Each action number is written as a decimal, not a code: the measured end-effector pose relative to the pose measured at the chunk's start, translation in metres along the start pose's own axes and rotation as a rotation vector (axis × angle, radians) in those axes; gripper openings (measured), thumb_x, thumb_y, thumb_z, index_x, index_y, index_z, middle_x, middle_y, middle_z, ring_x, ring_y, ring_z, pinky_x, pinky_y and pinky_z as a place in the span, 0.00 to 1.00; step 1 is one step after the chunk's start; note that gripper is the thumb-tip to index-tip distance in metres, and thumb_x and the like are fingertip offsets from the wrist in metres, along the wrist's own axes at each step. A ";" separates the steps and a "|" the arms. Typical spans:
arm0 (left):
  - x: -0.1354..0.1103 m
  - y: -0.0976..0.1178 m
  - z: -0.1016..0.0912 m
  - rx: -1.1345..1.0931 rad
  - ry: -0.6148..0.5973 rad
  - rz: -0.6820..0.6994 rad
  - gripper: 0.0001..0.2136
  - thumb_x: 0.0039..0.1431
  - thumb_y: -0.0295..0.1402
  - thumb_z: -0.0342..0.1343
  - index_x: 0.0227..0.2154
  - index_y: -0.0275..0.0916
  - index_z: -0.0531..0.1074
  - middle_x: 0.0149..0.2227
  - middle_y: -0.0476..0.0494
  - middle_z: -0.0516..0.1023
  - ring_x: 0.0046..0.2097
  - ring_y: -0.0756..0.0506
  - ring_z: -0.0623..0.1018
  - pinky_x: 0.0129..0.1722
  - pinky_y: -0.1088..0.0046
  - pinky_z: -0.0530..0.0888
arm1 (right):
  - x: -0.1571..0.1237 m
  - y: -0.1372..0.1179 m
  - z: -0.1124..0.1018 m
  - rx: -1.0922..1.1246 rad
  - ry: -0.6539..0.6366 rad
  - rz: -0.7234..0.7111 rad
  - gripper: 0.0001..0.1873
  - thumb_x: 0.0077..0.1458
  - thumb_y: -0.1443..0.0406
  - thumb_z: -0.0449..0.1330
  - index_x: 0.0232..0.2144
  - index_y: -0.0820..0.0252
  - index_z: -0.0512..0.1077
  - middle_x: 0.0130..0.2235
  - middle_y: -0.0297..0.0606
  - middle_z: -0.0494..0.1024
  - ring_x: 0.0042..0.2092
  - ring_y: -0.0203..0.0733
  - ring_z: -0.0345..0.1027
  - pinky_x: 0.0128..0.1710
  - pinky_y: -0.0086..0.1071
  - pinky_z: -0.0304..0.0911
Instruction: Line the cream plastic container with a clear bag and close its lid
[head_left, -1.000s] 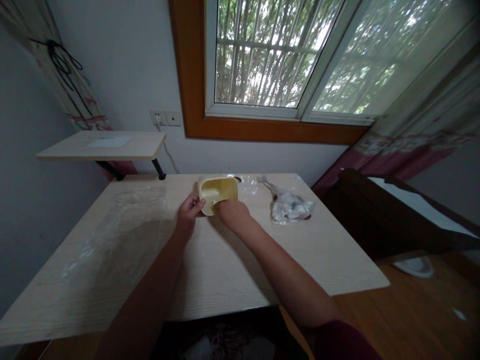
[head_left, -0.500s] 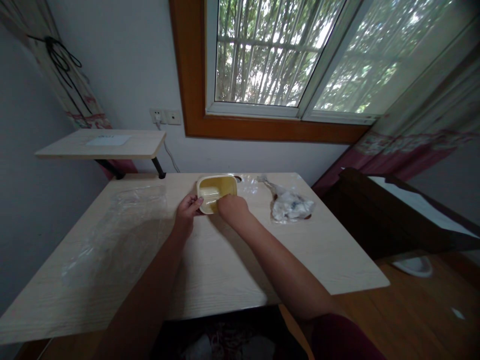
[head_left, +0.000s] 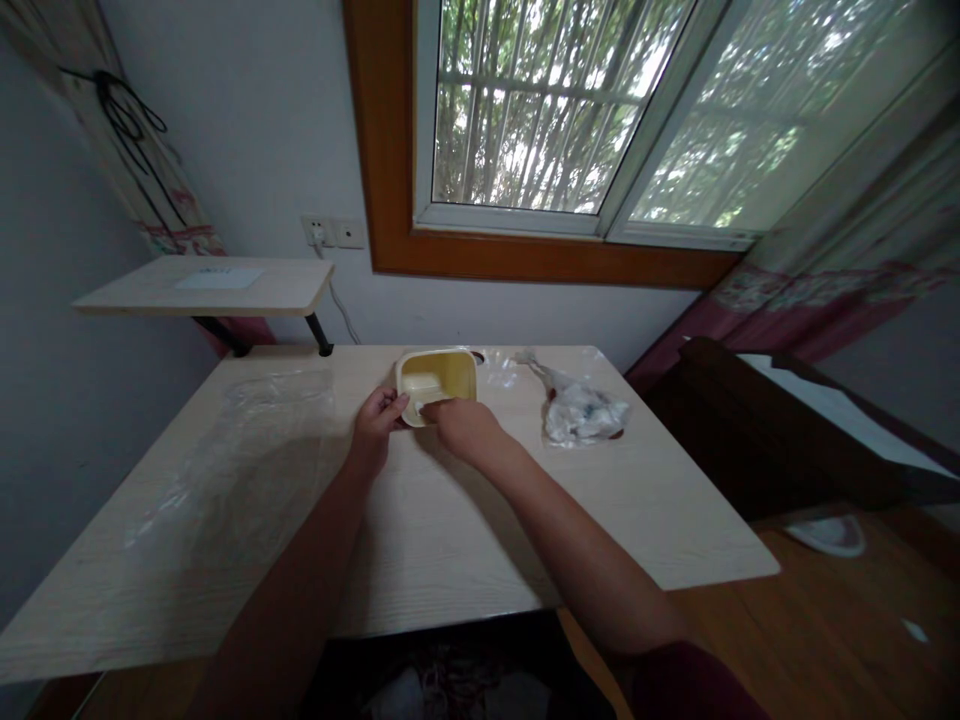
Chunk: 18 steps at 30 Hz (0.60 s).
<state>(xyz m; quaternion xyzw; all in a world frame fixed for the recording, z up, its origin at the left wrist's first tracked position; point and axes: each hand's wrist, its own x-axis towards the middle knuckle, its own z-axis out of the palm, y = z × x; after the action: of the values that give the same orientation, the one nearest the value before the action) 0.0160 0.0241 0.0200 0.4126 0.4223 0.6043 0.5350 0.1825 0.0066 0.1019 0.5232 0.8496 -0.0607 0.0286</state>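
Head view: I see one smooth, boxy tub [head_left: 437, 375] near the back edge of the desk [head_left: 435, 545]. The left hand [head_left: 375, 420] pinches its side; the right hand [head_left: 466, 428] dips in, but I can't tell its grip. Two crinkly plastic bags: flat bag [head_left: 274, 405] desk-left, lumpy bag [head_left: 583, 416] desk-right.

1. Mid-frame, the right hand [head_left: 469, 430] partly covers the yellow container [head_left: 454, 374].
2. A white bit [head_left: 418, 407] beside that hand is too small to identify.
3. Some of the left hand [head_left: 371, 430] is hidden behind the container.
4. Right of centre, creases obscure what the clear bag [head_left: 585, 416] contains.
5. At upper left, marks on the paper sheet [head_left: 220, 279] are too small to read.
6. The top edge cuts off the window [head_left: 540, 110].
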 end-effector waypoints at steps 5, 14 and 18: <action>0.001 -0.001 0.001 0.002 0.012 0.001 0.23 0.44 0.48 0.70 0.31 0.38 0.67 0.28 0.51 0.72 0.29 0.49 0.75 0.29 0.71 0.77 | -0.005 0.003 0.004 -0.055 0.017 0.043 0.21 0.67 0.70 0.48 0.54 0.60 0.76 0.48 0.53 0.82 0.48 0.52 0.79 0.46 0.39 0.72; 0.000 -0.002 0.002 0.032 -0.024 -0.003 0.22 0.45 0.49 0.70 0.30 0.38 0.68 0.29 0.50 0.73 0.30 0.49 0.76 0.30 0.71 0.78 | -0.001 -0.001 0.003 -0.087 -0.010 0.088 0.20 0.67 0.70 0.48 0.50 0.65 0.78 0.47 0.56 0.82 0.48 0.53 0.79 0.47 0.39 0.72; 0.000 -0.001 0.003 0.038 -0.032 -0.004 0.21 0.46 0.49 0.69 0.30 0.38 0.68 0.27 0.51 0.72 0.29 0.49 0.75 0.30 0.72 0.78 | 0.010 -0.002 0.002 -0.068 -0.036 -0.018 0.19 0.67 0.68 0.50 0.52 0.61 0.77 0.49 0.53 0.82 0.51 0.51 0.78 0.49 0.37 0.71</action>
<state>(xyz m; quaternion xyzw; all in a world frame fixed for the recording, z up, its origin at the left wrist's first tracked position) 0.0190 0.0239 0.0194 0.4315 0.4258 0.5885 0.5349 0.1765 0.0142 0.0990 0.5132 0.8551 -0.0411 0.0611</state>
